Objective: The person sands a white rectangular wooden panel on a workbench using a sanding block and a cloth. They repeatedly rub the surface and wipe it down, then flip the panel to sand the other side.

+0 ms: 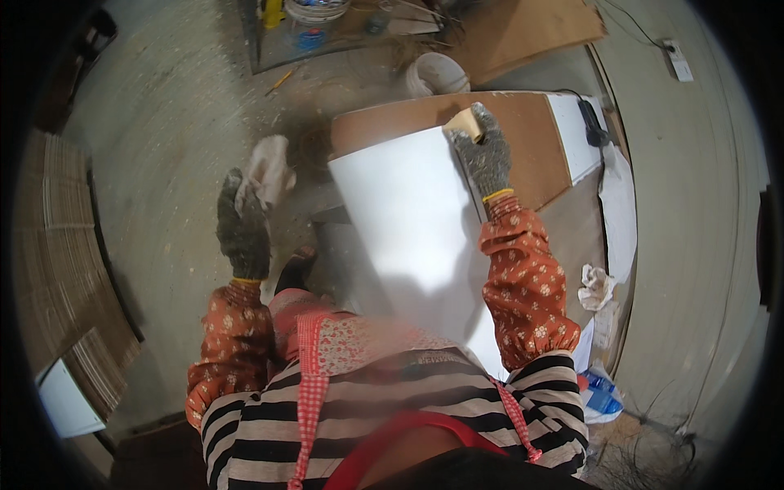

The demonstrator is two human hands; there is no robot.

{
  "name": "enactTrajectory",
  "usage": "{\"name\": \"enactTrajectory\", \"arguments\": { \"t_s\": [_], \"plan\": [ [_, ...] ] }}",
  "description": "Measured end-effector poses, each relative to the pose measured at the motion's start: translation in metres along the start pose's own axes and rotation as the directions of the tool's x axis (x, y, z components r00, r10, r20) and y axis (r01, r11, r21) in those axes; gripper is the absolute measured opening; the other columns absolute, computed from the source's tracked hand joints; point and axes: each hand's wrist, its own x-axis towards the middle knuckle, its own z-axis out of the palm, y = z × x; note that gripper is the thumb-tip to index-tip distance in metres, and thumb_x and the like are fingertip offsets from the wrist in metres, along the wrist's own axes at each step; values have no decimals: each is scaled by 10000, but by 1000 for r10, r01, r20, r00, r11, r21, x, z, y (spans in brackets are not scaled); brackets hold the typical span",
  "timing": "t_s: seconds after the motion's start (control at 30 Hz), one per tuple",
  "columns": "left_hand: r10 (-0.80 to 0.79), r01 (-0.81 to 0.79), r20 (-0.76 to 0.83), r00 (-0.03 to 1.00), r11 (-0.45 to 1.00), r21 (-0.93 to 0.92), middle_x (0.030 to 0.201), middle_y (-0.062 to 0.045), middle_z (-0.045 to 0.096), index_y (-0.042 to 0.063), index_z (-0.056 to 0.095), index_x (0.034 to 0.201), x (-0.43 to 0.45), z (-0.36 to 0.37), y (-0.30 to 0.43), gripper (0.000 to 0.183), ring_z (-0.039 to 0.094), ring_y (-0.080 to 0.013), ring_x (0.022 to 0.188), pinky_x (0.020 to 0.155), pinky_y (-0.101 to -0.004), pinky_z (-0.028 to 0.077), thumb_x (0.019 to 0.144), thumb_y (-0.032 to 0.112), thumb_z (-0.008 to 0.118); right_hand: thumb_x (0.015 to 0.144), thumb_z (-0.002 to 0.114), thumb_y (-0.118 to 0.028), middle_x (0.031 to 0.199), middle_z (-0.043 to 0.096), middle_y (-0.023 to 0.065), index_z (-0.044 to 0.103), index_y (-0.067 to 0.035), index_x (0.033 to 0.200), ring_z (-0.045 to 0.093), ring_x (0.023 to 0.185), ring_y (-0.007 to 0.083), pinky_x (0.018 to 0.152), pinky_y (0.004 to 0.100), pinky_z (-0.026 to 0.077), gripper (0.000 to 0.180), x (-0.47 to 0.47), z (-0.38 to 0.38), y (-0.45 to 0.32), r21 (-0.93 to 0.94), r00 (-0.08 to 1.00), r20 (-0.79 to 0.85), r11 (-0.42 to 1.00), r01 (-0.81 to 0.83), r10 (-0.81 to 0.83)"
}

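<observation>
Both of my hands wear grey knitted work gloves with yellow cuffs. My left hand point(243, 229) grips a crumpled whitish cloth point(269, 168) above the floor, away from the panel. At the far right corner of a glossy white panel point(398, 202), my right hand point(488, 153) holds a small beige block point(467, 124); its exact kind is unclear. The block is at the panel's edge, though I cannot tell whether it presses on the surface. Beneath the panel lies a brown cardboard sheet point(520, 141). Glare washes out much of the white surface.
A white bucket point(438, 73) stands beyond the cardboard. Further off is a low table point(343, 46) with containers. Stacked cardboard point(61, 214) lines the left. On the right are a black power adapter point(591, 122), crumpled paper point(595, 288) and a blue plastic bottle point(603, 395).
</observation>
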Motion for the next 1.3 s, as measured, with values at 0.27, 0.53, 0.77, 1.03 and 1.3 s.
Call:
{"name": "enactTrajectory", "arguments": {
  "t_s": [0.27,0.53,0.77,1.03,1.3],
  "plan": [
    [-197,258,602,774,966,-15,1010,-145,592,37,595,1157,-75,9,43,312,594,-276,885,790,-380,499,932,251,619,818,754,-305,1196,634,177,534,-51,1333,639,1059,315,901,381,514,615,15,34,-15,-236,905,367,920,314,-215],
    [229,-207,703,674,971,-118,848,-101,599,51,637,962,-70,38,59,183,610,-217,701,651,-355,497,928,230,648,837,739,-324,1309,592,169,527,-64,1348,569,1205,329,1033,396,445,613,-18,123,-74,-153,642,654,761,630,-400],
    [-418,834,881,222,549,50,871,-91,652,38,646,1021,-100,60,-10,232,638,-163,737,625,-337,500,970,258,589,784,798,-357,1288,602,150,508,-67,1376,604,1125,241,919,339,521,720,8,114,-84,-175,755,564,845,506,-335],
    [-206,383,814,543,923,-22,810,-51,640,55,650,1047,-62,30,81,232,608,-130,714,625,-305,492,988,263,563,806,742,-255,1340,575,111,532,-108,1345,546,1234,319,1060,392,431,597,-47,128,-121,-381,616,769,652,656,-170],
    [-154,389,876,458,920,-41,783,-64,616,60,636,984,-51,29,76,241,597,-173,672,616,-340,488,959,297,595,848,712,-323,1301,579,205,503,-27,1359,558,1200,357,1014,417,447,627,-3,104,-99,-173,729,607,842,511,-318]
  ]
}}
